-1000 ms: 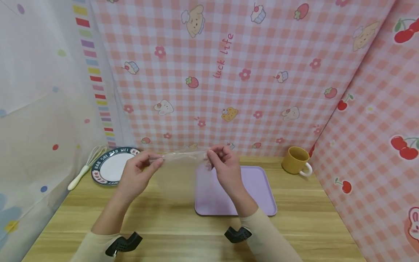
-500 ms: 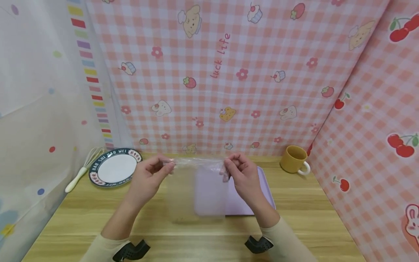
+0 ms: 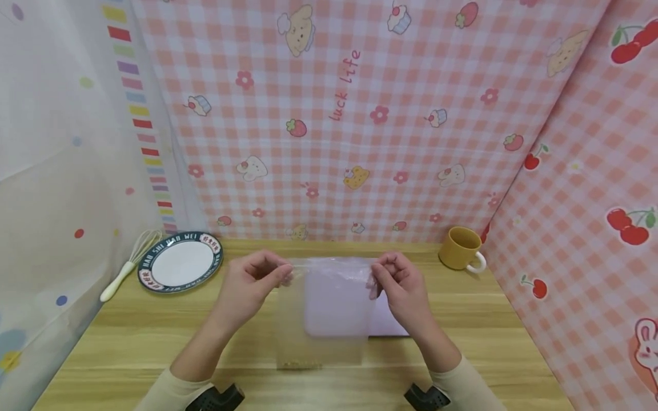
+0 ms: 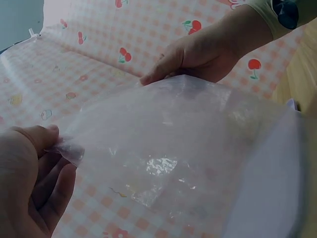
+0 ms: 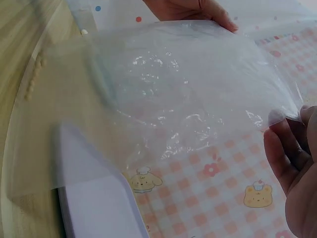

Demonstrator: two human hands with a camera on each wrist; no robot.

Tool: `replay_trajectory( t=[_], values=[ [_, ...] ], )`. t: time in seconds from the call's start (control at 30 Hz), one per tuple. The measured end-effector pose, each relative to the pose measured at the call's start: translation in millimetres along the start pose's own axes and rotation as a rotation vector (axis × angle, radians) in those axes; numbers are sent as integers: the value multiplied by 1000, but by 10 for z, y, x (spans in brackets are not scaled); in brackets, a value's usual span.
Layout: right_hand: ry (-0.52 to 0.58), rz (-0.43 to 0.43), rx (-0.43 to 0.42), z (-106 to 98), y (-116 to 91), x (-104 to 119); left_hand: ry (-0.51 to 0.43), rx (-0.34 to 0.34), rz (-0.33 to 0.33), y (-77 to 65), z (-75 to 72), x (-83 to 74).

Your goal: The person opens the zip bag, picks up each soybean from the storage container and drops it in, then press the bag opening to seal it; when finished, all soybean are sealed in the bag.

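Observation:
A clear plastic bag [image 3: 329, 319] hangs between my two hands above the table. My left hand [image 3: 253, 285] pinches its upper left corner between thumb and fingers. At the upper right corner, my right hand [image 3: 403, 288] pinches the film the same way. In the right wrist view a row of several small tan bits [image 5: 34, 77] shows along the bag's bottom edge. Behind the bag lies a lilac tray [image 3: 388, 319], partly seen through the film. The left wrist view shows the bag [image 4: 163, 139] stretched wide, with glare on its creases.
A white plate with a dark lettered rim [image 3: 146, 268] lies at the back left. Beside it rests a whisk [image 3: 125, 273] with a cream handle. A mustard mug [image 3: 460, 249] with a white handle stands at the back right. Patterned cloth walls [image 3: 329, 142] enclose the wooden table [image 3: 478, 354].
Both hands have moved right and toward me, carrying the bag lower in the head view. The bag, blurred before, hangs flatter and covers more of the tray. The head view has shifted slightly.

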State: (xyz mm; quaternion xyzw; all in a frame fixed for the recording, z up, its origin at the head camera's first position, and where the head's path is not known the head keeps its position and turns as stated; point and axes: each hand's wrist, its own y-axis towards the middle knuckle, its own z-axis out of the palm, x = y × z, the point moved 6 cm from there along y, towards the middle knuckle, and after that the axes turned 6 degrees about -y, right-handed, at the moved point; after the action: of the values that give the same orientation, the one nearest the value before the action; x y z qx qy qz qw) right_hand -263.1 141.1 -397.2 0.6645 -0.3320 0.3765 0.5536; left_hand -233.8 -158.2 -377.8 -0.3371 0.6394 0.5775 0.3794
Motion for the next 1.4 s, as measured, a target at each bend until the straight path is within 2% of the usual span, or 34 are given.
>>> replay_trajectory(
  t=[0.23,0.43,0.6,0.8,0.97,1.2,1.4],
  values=[
    [1,-40,45,-4,-24,-9,9,1,-9,-1,5,36],
    [-50,-86,109,-7,-34,39,41,-10,-16,-8,-6,41],
    [-132,-111,141,-4,-41,91,76,-10,-63,-14,-14,62],
    [-206,-165,131,1,-44,128,78,47,-131,-16,0,125],
    [-223,-204,144,14,-47,155,86,78,-90,-13,18,110],
    [-173,-191,223,81,-62,163,108,104,-18,-23,50,50],
    [-180,-227,227,127,-65,188,121,96,-26,-23,75,72]
  ],
)
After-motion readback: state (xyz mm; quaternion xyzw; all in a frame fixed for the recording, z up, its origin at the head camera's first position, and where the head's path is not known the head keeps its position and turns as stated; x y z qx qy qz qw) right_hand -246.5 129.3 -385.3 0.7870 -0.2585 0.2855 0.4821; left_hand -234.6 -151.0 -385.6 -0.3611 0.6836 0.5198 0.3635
